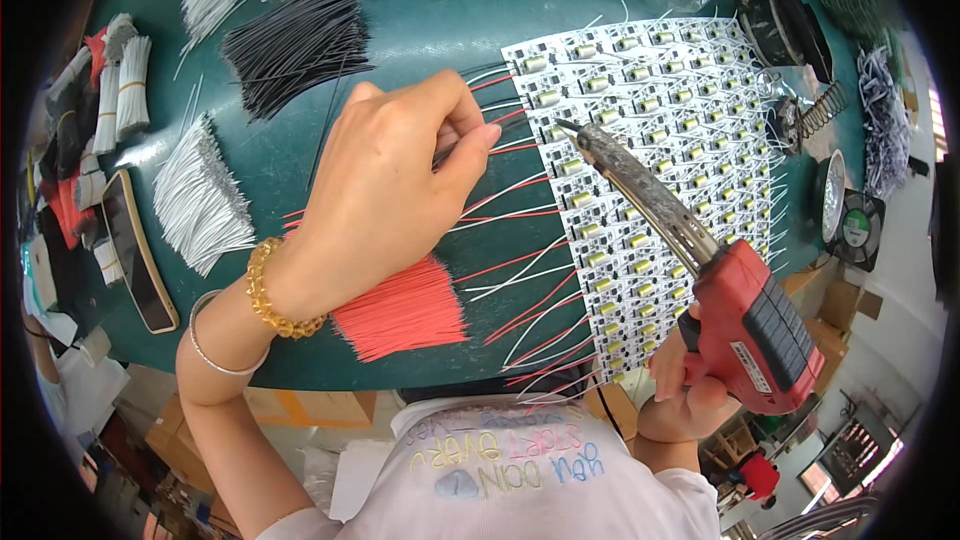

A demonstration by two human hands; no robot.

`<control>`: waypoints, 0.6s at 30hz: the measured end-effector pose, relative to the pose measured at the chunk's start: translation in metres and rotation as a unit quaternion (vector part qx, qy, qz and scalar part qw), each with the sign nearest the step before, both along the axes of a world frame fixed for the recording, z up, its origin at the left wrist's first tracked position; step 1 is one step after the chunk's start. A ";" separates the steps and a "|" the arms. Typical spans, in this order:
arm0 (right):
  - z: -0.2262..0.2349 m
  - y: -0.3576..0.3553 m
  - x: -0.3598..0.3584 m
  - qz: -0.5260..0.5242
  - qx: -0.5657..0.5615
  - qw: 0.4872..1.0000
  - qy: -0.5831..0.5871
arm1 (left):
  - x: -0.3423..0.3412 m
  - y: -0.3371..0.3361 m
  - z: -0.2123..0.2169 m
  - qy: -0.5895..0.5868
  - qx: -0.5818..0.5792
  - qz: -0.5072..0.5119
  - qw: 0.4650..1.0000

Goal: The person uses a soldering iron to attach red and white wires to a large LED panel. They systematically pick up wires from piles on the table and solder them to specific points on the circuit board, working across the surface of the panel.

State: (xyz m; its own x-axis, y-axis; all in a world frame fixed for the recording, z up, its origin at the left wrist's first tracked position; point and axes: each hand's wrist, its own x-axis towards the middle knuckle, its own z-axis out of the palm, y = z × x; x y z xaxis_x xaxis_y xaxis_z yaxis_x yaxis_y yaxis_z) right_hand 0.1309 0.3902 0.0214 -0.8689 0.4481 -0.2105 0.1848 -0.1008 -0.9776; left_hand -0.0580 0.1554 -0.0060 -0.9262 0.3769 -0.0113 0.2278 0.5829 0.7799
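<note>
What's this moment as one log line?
left hand: by board, hold unclear | right hand: holds soldering iron | tip: at board's left side | red wires: on table

a single near, wide fisheye view from head height, steeply down onto the green table [430, 25]

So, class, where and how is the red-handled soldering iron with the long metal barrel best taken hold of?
Grip the red plastic handle, probably from the person's side, as the right hand does: the handle is thick and nearest, while the slim metal barrel, likely hot, points away.
</note>
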 end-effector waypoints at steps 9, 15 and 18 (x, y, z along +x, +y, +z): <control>0.001 -0.005 -0.011 0.039 0.083 0.996 0.012 | 0.003 0.001 -0.007 0.059 -0.013 -0.021 0.998; 0.003 -0.007 -0.012 0.050 0.099 0.994 0.011 | 0.004 0.002 -0.008 0.072 -0.027 -0.014 0.997; 0.003 -0.007 -0.014 0.054 0.107 0.993 0.011 | 0.006 0.003 -0.010 0.084 -0.026 -0.007 0.996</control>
State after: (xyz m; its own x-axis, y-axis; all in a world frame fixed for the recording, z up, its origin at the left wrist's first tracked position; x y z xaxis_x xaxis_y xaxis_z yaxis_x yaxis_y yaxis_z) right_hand 0.1171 0.3830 0.0242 -0.9179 0.3838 -0.1006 0.1612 0.1290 -0.9785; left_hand -0.0524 0.1584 -0.0158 -0.9113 0.3930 0.1233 0.3608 0.6174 0.6990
